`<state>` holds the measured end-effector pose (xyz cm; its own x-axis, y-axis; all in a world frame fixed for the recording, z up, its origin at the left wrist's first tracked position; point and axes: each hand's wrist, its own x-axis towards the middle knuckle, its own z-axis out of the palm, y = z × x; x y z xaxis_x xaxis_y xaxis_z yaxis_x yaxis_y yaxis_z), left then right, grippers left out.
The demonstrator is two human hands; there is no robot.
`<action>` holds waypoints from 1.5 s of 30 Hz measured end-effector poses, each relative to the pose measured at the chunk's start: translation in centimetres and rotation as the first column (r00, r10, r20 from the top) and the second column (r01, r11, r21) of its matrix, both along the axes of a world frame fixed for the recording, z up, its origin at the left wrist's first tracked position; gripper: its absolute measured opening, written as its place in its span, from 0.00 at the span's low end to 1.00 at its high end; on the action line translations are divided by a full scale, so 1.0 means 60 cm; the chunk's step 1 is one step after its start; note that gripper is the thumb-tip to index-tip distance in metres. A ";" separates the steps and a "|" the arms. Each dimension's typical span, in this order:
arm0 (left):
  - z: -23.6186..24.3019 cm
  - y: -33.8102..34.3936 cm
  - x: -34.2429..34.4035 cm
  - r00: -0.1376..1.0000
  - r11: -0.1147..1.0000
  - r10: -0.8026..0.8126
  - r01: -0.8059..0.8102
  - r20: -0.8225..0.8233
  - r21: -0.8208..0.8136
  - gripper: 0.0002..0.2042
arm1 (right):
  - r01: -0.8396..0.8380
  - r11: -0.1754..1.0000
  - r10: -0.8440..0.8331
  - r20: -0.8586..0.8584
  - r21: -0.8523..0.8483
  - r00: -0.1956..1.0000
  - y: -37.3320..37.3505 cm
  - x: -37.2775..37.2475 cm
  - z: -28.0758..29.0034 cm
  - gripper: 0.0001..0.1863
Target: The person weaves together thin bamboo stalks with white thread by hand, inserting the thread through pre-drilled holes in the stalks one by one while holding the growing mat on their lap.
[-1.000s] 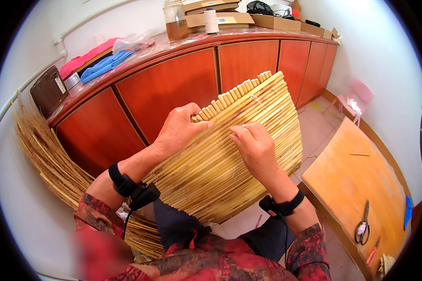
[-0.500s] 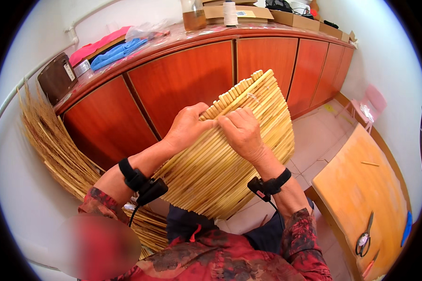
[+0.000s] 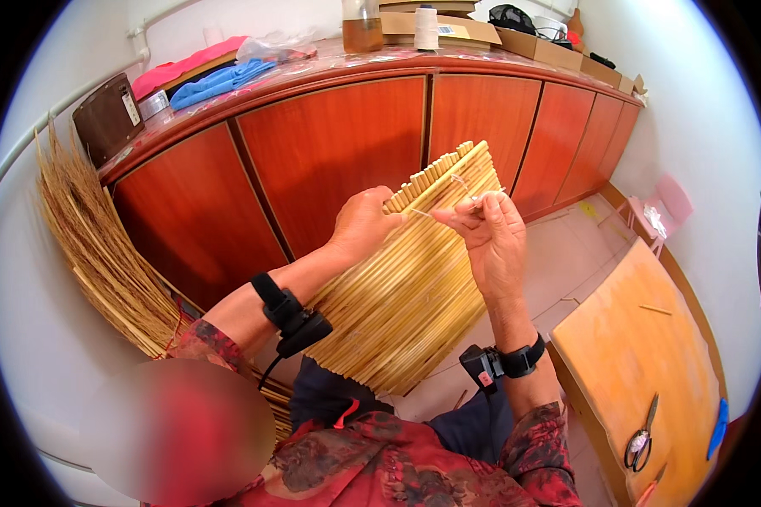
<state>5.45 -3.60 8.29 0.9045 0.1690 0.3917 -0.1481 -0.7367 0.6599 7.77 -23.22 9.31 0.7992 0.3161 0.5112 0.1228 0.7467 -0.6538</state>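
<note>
Left hand: left hand (image 3: 362,226) is closed on the top edge of the reed mat (image 3: 406,287), thumb side towards the person, so the near stalks are steadied where the work goes on.
Right hand: right hand (image 3: 492,237) is raised at about 3 o'clock of the left one, its fingertips (image 3: 473,209) pinched on a thin pale thread (image 3: 461,182) that runs to the mat's top edge; the pinch seems to keep the thread taut.
Mat: slants from the lap up to 1 o'clock, lower end resting against the knees, upper end free in the air.
Open room: bare floor (image 3: 566,262) lies at 3 o'clock below the right hand.
Near edge: wooden board (image 3: 643,355) with scissors (image 3: 640,439) sits at 4 o'clock, well apart from both hands.
Left side: loose straw bundle (image 3: 93,245) fans out at 9 o'clock, near the left elbow.
Far edge: red cabinet doors (image 3: 338,152) close the space at 12 o'clock, under a counter (image 3: 380,63) carrying a thread spool (image 3: 428,27).
</note>
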 end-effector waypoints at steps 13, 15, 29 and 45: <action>-0.051 -0.078 0.023 0.976 0.966 -0.103 0.052 0.192 0.251 0.13 | 0.767 0.608 -0.789 -0.256 -0.203 0.558 -0.623 -0.249 -0.111 0.09; -0.063 -0.077 0.025 0.971 0.939 -0.140 0.068 0.194 0.336 0.14 | 0.830 0.392 -0.919 -0.204 -0.397 0.337 -0.605 -0.284 -0.131 0.08; -0.153 -0.140 -0.001 0.886 0.888 -0.368 0.245 0.282 0.389 0.12 | 0.438 0.679 -0.617 -0.135 -0.589 0.775 -0.094 -0.068 -0.274 0.17; -0.165 -0.152 0.049 0.906 0.849 -0.417 0.359 0.075 0.388 0.16 | 0.712 0.541 -0.681 0.263 -0.448 0.684 -0.101 -0.085 -0.226 0.14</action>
<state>8.38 -12.70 -1.59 0.7912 -0.3611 0.4936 -0.5476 -0.7777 0.3087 2.67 -29.30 -4.25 0.8544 -0.1208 0.5054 0.5089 -0.0020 -0.8608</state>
